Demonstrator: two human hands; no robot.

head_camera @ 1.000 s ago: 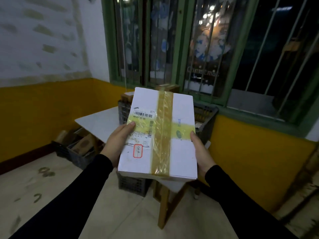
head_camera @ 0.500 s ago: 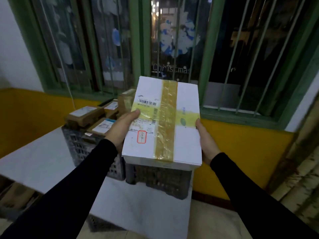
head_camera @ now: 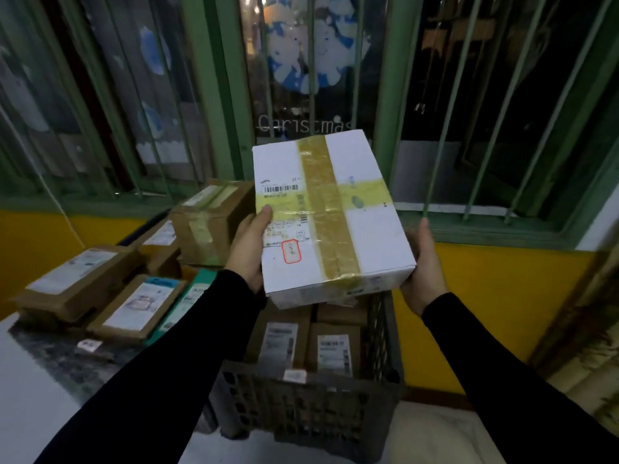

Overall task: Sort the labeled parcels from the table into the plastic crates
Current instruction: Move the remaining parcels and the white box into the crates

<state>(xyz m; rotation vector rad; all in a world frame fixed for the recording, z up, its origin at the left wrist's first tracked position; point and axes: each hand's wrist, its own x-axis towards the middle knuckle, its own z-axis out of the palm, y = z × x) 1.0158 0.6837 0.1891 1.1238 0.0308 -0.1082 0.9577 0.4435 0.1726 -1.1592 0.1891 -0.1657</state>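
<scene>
Both hands hold a white taped parcel at centre frame: the left hand grips its left edge with the thumb lying across the shipping label, and the right hand cups the lower right corner from beneath. Half a second earlier the parcel hid most of the crate in front; now the view has closed in and the parcel hangs over the far end of the dark plastic crate at lower centre, apart from the brown labelled boxes standing upright inside. That suggests the sort decision is made and the set-down is near. Room inside looks tight: the parcel appears nearly as wide as the crate, so it would likely have to rest flat on the boxes, clear of the right rim. At left, a second crate is heaped with brown parcels, one tall box close beside the left hand. The white table shows at lower left, the green barred window behind.
</scene>
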